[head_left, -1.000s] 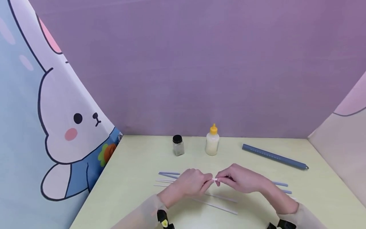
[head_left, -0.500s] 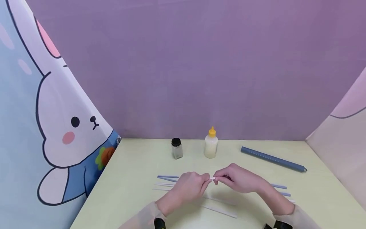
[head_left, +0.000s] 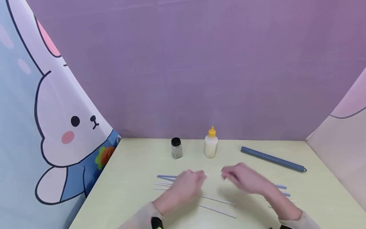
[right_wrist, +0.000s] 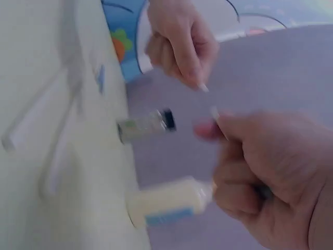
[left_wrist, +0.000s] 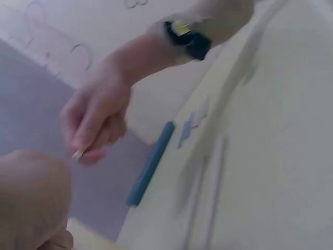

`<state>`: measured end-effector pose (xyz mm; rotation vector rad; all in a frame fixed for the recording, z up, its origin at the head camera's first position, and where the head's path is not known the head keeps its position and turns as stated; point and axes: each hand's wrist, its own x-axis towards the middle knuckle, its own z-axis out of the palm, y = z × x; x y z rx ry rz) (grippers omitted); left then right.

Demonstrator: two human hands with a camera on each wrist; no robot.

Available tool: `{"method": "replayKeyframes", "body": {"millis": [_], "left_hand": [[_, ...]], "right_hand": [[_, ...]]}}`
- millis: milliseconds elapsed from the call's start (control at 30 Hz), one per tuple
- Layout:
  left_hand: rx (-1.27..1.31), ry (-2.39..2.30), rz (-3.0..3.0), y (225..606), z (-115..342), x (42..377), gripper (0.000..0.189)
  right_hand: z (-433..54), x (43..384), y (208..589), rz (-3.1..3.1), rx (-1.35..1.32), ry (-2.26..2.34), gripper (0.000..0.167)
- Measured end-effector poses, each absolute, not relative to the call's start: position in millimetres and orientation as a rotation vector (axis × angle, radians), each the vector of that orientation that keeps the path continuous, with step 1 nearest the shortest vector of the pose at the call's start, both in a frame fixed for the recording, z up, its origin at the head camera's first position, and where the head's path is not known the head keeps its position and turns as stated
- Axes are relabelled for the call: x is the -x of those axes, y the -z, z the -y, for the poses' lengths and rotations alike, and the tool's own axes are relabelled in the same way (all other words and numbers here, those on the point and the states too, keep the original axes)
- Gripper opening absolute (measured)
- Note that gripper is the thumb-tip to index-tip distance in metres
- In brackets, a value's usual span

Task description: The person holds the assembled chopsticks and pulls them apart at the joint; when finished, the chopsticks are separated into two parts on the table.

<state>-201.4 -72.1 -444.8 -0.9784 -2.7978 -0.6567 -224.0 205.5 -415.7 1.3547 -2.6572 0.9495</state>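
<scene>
Seen from the right wrist, the left hand [right_wrist: 179, 44] pinches a white piece [right_wrist: 203, 87] at five o'clock, the right hand [right_wrist: 268, 169] a white sliver [right_wrist: 215, 113] at ten-thirty (both blurred).

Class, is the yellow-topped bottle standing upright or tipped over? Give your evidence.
Upright: in the head view, the bottle stands on its base, yellow nozzle pointing up.

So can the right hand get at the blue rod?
Probably yes: in the head view nothing stands between the right hand and the blue rod, though that hand pinches a white piece it may need to put down first.
</scene>
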Motion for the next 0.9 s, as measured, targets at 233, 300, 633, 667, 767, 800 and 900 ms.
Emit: {"method": "replayKeyframes", "body": {"millis": [233, 300, 633, 667, 767, 800, 900], "left_hand": [[1.000, 0.748, 2.749, 420, 109, 222, 0.041], [1.062, 0.737, 2.777, 422, 118, 222, 0.037], [1.135, 0.747, 2.885, 460, 186, 201, 0.019], [1.163, 0.752, 2.876, 462, 191, 198, 0.018], [1.224, 0.779, 2.853, 467, 201, 191, 0.016], [1.228, 0.795, 2.854, 468, 202, 189, 0.016], [1.216, 0.828, 2.880, 470, 203, 189, 0.013]], "right_hand": [[-227, 223, 404, 2.638, -1.057, -0.899, 0.021], [-235, 224, 403, 2.689, -1.068, -0.909, 0.018], [-300, 214, 414, 2.711, -1.158, -0.859, 0.025], [-306, 212, 417, 2.711, -1.182, -0.861, 0.027], [-321, 206, 425, 2.669, -1.247, -0.846, 0.030], [-326, 204, 427, 2.662, -1.254, -0.852, 0.030], [-339, 198, 434, 2.636, -1.258, -0.850, 0.031]]}}
